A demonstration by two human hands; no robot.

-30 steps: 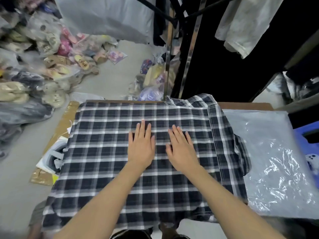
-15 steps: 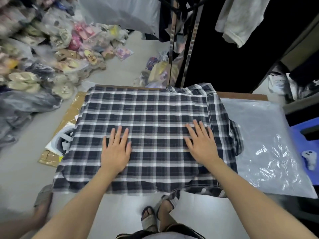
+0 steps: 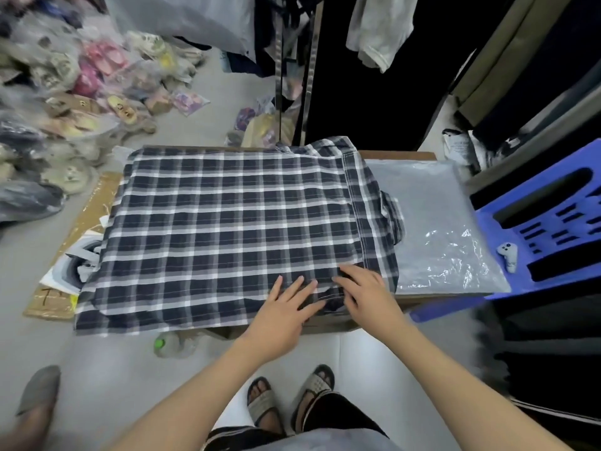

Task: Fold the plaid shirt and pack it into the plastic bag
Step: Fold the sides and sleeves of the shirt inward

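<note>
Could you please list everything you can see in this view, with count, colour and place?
plaid shirt: one, navy and white, spread flat across the table
plastic bag: one, clear, flat on the table right of the shirt
stool: one, blue plastic, far right
controller-shaped object: one, small, grey, on the stool
cardboard: one sheet, brown, floor left of the table
bagged sandals: many, mixed colours, floor at far left
bottle: one, green cap, floor below the table's near edge
hanging garment: one, pale, top right
feet: two, in grey sandals, bottom centre
left hand: one, flat on the shirt's near edge
right hand: one, at the shirt's near right corner, grip unclear
</note>
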